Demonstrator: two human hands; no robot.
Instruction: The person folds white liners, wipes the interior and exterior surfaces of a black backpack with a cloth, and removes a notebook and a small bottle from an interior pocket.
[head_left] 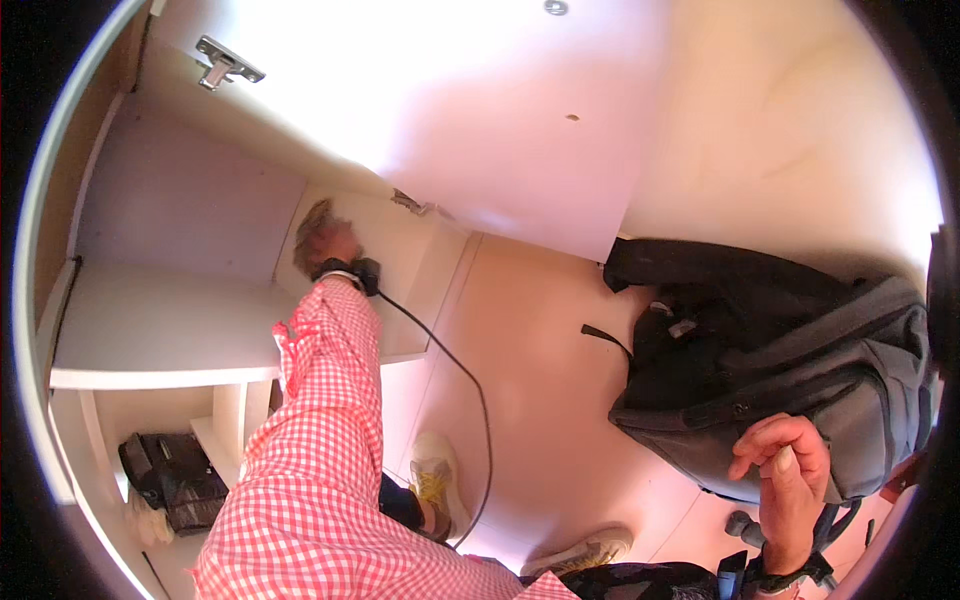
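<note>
My left hand (333, 243) reaches into the open white cabinet (170, 290), up against its inner side panel. It is closed on a crumpled grey-brown rag (312, 222), blurred by motion, that touches the panel. A black band with a small dark device (365, 275) is strapped round that wrist, and a black cable runs down from it. Off to the right, my right hand (790, 480) hangs over the grey and black backpack (760, 400). Its fingers are curled with the thumb against them, and nothing shows in them.
The cabinet's white door (500, 110) stands open above, with metal hinges (222, 65) at its edge. Below the shelf (200, 375), a black bag (175, 480) sits in a lower compartment. My shoes (440, 475) stand on the tiled floor (530, 400), the cable looping beside them.
</note>
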